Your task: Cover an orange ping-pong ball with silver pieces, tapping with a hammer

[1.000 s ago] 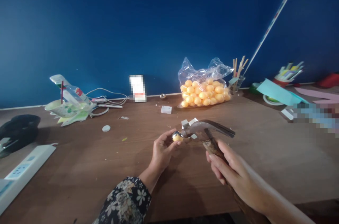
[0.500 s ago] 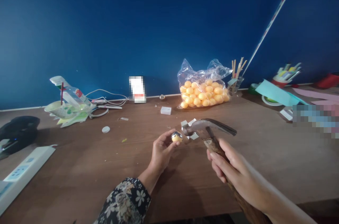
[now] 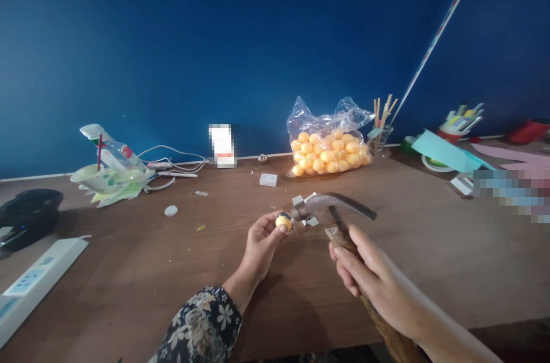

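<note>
My left hand [image 3: 263, 243] pinches a small yellow ball [image 3: 283, 221] between thumb and fingers, just above the brown table [image 3: 129, 271]. Fingers of my right hand [image 3: 373, 283] wrap round the wooden handle of a claw hammer [image 3: 330, 208]. The hammer's metal head sits right beside the ball, its face close to or touching it. Small white pieces [image 3: 301, 200] lie on the table behind the hammer head.
A clear bag of several yellow balls [image 3: 329, 151] stands at the back centre. A tipped bottle and cup [image 3: 107, 165] with cables lie back left, a white power strip [image 3: 34, 280] at the left edge. Coloured paper and pen pots [image 3: 459, 122] crowd the right.
The hammer head drew back slightly from the ball, then came close again. My left hand turned the ball a little; a shiny part seen before no longer shows.
</note>
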Tool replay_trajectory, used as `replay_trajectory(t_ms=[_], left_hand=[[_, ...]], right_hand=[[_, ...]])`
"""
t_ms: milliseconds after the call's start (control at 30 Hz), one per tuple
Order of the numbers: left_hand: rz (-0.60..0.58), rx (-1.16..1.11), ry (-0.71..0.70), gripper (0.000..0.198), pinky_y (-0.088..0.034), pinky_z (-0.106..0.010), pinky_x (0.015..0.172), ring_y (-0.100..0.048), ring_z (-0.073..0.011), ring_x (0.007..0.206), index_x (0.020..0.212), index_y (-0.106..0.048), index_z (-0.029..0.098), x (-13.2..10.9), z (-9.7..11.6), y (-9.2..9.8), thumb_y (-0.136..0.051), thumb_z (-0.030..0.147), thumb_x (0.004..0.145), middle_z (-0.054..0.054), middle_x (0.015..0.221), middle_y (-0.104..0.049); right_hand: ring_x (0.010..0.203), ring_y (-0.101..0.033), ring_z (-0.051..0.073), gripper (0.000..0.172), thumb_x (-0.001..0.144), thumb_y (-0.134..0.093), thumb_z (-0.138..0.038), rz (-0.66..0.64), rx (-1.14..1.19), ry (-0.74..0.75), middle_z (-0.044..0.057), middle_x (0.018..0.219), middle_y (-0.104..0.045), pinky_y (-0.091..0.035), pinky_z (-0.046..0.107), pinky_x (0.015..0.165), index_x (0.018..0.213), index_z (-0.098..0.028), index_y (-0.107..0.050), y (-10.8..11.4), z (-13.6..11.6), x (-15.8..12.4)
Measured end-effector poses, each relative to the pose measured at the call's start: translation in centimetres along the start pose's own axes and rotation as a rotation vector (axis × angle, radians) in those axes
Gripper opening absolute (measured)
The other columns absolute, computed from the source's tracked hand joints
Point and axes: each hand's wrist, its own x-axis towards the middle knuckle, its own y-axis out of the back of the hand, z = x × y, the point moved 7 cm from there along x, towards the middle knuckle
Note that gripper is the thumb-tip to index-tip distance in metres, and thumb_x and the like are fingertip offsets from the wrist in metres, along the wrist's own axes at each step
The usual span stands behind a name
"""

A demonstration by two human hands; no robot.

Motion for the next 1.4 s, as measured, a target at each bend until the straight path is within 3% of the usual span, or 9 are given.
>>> replay_trajectory(t_ms=[500,600,700,833,900,1100,1400], left_hand=[[0.013,-0.038,0.019,0.040,-0.050,-0.021,0.066,-0.064,-0.0104,0.068,0.091,-0.064,0.013,0.0,0.0,0.0,-0.082,0.032,0.061,-0.004,0.079,-0.070],[0.031,-0.051,0.007,0.038,-0.049,-0.020,0.065,-0.063,-0.0092,0.066,0.093,-0.063,0.013,0.1,0.1,0.3,-0.080,0.032,0.065,-0.004,0.079,-0.070],[0.045,-0.057,0.007,0.037,-0.049,-0.019,0.064,-0.061,-0.0075,0.064,0.094,-0.063,0.012,0.2,0.2,0.5,-0.077,0.033,0.068,-0.004,0.079,-0.070],[0.046,-0.076,-0.004,0.034,-0.050,-0.020,0.066,-0.064,-0.0099,0.071,0.092,-0.065,0.012,0.3,0.3,0.5,-0.078,0.032,0.067,-0.004,0.082,-0.069],[0.048,-0.079,-0.012,0.033,-0.051,-0.021,0.066,-0.064,-0.0105,0.070,0.090,-0.065,0.012,0.4,0.3,0.5,-0.078,0.031,0.066,-0.004,0.082,-0.069],[0.063,-0.059,-0.012,0.033,-0.051,-0.020,0.064,-0.064,-0.0093,0.067,0.090,-0.064,0.011,0.5,0.1,0.5,-0.078,0.030,0.066,-0.003,0.081,-0.069],[0.057,-0.088,0.003,0.036,-0.051,-0.019,0.063,-0.065,-0.0107,0.068,0.090,-0.064,0.012,0.4,0.1,0.4,-0.081,0.029,0.063,-0.003,0.079,-0.069]], right_hand=[[0.056,-0.045,0.011,0.029,0.094,-0.036,-0.048,-0.025,-0.027,0.005,-0.004,0.064,-0.046,-0.044,0.025,0.054,0.098,-0.021,-0.046,0.3,-0.4,0.0],[0.060,-0.050,0.013,0.033,0.095,-0.032,-0.048,0.081,-0.119,0.034,0.001,0.075,-0.055,-0.046,0.027,0.056,0.109,-0.022,-0.048,2.5,-0.4,0.0],[0.065,-0.057,0.017,0.039,0.094,-0.034,-0.046,0.238,-0.353,0.122,0.005,0.079,-0.062,-0.048,0.031,0.061,0.121,-0.021,-0.048,5.4,-0.4,0.5],[0.103,-0.060,0.027,0.043,0.093,-0.037,-0.038,0.373,-0.659,0.229,0.012,0.116,-0.063,-0.047,0.039,0.084,0.133,-0.023,-0.043,8.7,0.9,2.3],[0.107,-0.059,0.030,0.044,0.091,-0.039,-0.035,0.417,-0.797,0.214,0.013,0.124,-0.060,-0.046,0.040,0.085,0.133,-0.022,-0.043,10.0,2.3,3.4],[0.090,-0.064,0.031,0.039,0.090,-0.038,-0.028,0.474,-1.081,0.063,0.017,0.111,-0.065,-0.047,0.038,0.073,0.124,-0.014,-0.052,11.8,6.3,5.5],[0.086,-0.060,0.026,0.032,0.089,-0.047,-0.024,0.490,-1.240,0.135,0.011,0.096,-0.064,-0.044,0.034,0.074,0.118,-0.016,-0.055,11.5,8.4,6.3]])
